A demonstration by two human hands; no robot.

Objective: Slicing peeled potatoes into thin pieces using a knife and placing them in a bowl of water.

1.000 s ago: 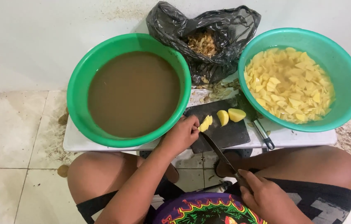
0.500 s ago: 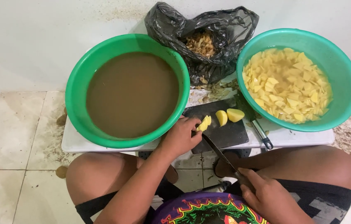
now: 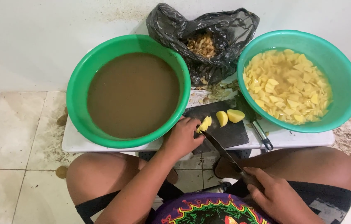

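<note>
Pale yellow sliced potato (image 3: 204,123) pinched in left hand (image 3: 182,137) fingers, right hand (image 3: 277,198) fingers gripping knife (image 3: 222,150)

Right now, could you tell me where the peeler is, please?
In the head view, the peeler lies on the white table, right of the black cutting board, under the rim of the right green basin.

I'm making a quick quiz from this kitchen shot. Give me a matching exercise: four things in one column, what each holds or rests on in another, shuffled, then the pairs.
Things:
1. left green basin
2. right green basin
3. black bag
4. right hand

Holds:
A. knife
B. cut yellow pieces in water
C. murky brown water
D. peelings

Pairs: 1-C, 2-B, 3-D, 4-A
</note>
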